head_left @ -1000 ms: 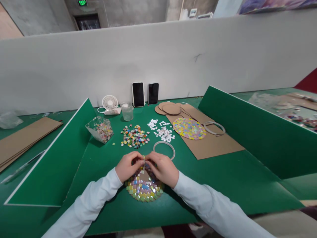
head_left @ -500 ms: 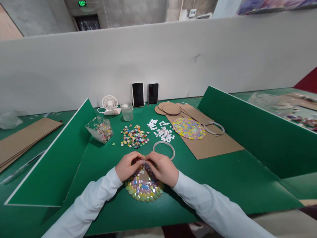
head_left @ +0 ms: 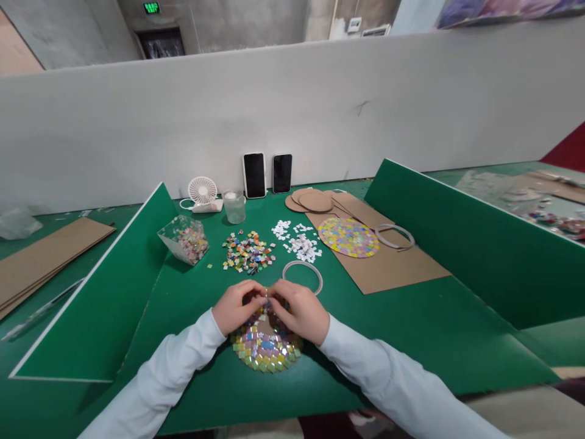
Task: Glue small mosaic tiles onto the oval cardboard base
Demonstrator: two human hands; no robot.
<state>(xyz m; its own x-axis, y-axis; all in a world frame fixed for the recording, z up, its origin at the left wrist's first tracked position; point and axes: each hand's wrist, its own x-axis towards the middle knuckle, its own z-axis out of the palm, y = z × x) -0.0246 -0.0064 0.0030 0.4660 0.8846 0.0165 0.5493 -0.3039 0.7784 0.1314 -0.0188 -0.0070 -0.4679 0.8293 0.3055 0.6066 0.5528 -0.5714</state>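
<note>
Fingertips of the left hand (head_left: 235, 306) and right hand (head_left: 305, 314) meet at the far edge of a tile-covered disc (head_left: 267, 360) on a green counter (head_left: 393, 347), at the near side, directly before the wearer; both hands' fingers are curled inward, but whether either grip is closed on a tile or open against the edge cannot be told. A slip of the fingertips could knock a tile askew, and uneven pressure from the two sides could turn the disc or lift tiles around its brown patch. A forward nudge from the right hand could shift the white ring (head_left: 321, 281) just beyond, while a sweeping sleeve could scatter loose colored tiles (head_left: 249, 251) into white pieces (head_left: 304, 247) beside them. Farther back, a patterned disc (head_left: 350, 236) lies on a cardboard sheet (head_left: 386, 277), and a small fan (head_left: 202, 191), a frosted cup (head_left: 235, 210) and two upright phones (head_left: 255, 175) line the rear. Green panels (head_left: 457, 238) flank the workspace below a pale partition (head_left: 210, 116), with concrete walls and a lit exit sign (head_left: 151, 7) beyond.
</note>
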